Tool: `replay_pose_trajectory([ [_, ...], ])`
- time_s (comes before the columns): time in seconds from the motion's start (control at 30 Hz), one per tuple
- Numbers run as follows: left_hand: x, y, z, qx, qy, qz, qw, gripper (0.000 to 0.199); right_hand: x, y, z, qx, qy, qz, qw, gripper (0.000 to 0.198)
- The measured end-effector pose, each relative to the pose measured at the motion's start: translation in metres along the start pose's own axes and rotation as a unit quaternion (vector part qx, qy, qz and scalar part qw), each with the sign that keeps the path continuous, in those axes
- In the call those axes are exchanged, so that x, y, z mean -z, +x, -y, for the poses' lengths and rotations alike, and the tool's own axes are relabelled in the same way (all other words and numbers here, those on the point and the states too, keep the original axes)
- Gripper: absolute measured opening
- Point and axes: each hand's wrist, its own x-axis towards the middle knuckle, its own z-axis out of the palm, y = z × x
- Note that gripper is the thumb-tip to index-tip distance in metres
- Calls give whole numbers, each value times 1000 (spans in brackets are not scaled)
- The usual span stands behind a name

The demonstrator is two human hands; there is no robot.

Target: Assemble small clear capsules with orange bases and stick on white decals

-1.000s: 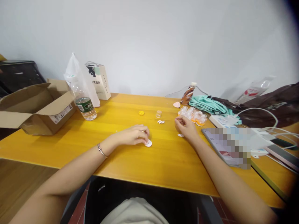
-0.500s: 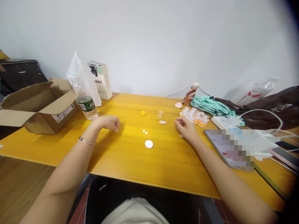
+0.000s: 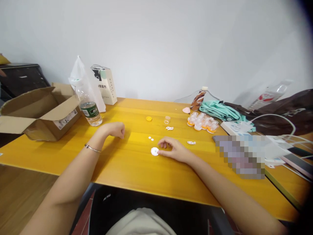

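My right hand (image 3: 174, 148) hovers low over the middle of the table, thumb and fingers apart. Its thumb tip meets or overlaps the right edge of a round white disc (image 3: 154, 151); actual contact is unclear. Just beyond lie two tiny white discs (image 3: 151, 138). My left hand (image 3: 115, 130) rests on the table to the left, curled closed, its inner fingers hidden. Farther back are a yellow round piece (image 3: 149, 118), a small clear cup (image 3: 167, 120) and a small white patterned piece (image 3: 169, 128). A similar white piece (image 3: 191, 142) lies right of my right hand.
Several clear capsules with orange bases (image 3: 202, 122) stand at the back right, near a brown drink bottle (image 3: 199, 99) and green cloth (image 3: 217, 110). A tablet (image 3: 236, 156) and cables lie right. An open cardboard box (image 3: 51, 124) and water bottle (image 3: 90, 112) stand left.
My right hand has moved left and toward me, from beside the capsules to the white disc, and its fingers have spread. The right white piece is uncovered. My left hand stays put.
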Motion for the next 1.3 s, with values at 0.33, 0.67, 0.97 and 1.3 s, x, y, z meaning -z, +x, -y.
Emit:
replay_pose_trajectory([
  [0.33, -4, -3, -6, 28, 18, -48, 998, 23, -14, 1, 1, 21, -34, 13, 999, 22],
  [0.67, -26, -4, -80, -340, -198, -75, 916, 17, -16, 2, 0, 39, -52, 4, 998, 23],
  [0.97, -42, 9, -91, -314, -192, -119, 922, 13, -17, 3, -2, 52, -60, 5, 997, 23],
  [1.3, -41, 6, -94, -319, -195, -137, 917, 11, -18, 4, -2, 45, -56, -1, 997, 22],
])
